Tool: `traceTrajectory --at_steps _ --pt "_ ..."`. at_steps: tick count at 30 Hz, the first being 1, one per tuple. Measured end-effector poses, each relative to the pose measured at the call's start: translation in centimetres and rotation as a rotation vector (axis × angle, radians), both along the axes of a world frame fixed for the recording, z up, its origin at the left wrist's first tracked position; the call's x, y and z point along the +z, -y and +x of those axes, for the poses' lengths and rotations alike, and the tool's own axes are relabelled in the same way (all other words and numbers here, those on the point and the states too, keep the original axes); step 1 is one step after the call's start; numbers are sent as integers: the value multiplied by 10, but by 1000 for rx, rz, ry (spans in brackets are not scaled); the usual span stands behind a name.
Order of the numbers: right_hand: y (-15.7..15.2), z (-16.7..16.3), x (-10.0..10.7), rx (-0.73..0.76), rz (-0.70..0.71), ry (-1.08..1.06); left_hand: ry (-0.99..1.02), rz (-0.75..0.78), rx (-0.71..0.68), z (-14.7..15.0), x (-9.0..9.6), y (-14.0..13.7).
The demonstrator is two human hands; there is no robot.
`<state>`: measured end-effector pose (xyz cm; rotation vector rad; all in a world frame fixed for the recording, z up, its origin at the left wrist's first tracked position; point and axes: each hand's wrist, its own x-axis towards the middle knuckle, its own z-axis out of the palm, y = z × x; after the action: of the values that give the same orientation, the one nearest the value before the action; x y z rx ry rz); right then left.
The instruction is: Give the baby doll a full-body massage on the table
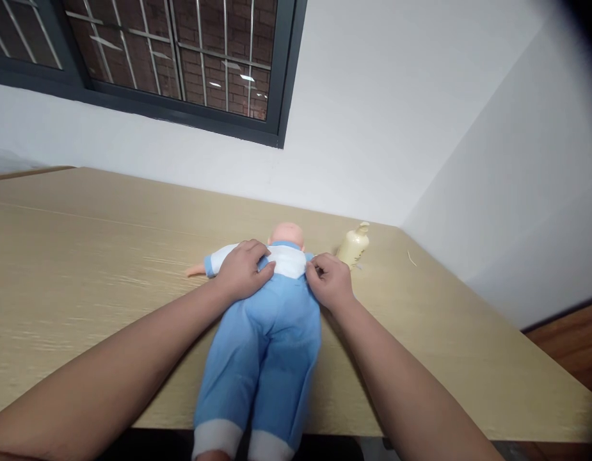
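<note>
Two bare forearms and two bare hands, no sleeves in view

Both arms enter from the bottom edge of the head view and are uncovered along their whole visible length, from near the elbow down to the wrist; no cuff, sleeve hem or fabric shows anywhere on them. The left hand [242, 269] wears no glove, ring, watch or band, and its wrist is plain. The right hand [330, 280] is likewise ungloved, with no ring or strap to be seen on fingers or wrist. The fingernails look short and unpainted, though they are small in the picture. No marks, tattoos or plasters can be made out on either forearm.
</note>
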<state>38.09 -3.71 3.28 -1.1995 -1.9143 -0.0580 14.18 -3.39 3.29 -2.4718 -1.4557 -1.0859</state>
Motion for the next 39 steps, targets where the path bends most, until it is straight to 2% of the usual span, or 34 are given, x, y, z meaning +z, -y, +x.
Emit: traceTrajectory --at_steps 7,12,16,22,26,31,36,39 --pt "-2 -1 -1 -82 -170 18 101 -82 0 -3 2 -5" --pt "-4 0 -1 2 -218 103 201 -193 52 -4 7 -9" --pt "1 2 6 50 -291 155 155 -235 78 -1 14 -4" --pt "7 -5 19 72 -256 185 33 -338 120 6 27 7" --pt "3 -9 18 43 -348 94 10 -344 56 10 27 4" --pt "0 -5 19 109 -513 19 -32 -370 -19 9 26 -1" --pt "5 0 26 239 -663 -33 -112 -432 -106 8 37 7" --pt "6 0 26 236 -680 -53 -129 -443 -95 10 42 14"
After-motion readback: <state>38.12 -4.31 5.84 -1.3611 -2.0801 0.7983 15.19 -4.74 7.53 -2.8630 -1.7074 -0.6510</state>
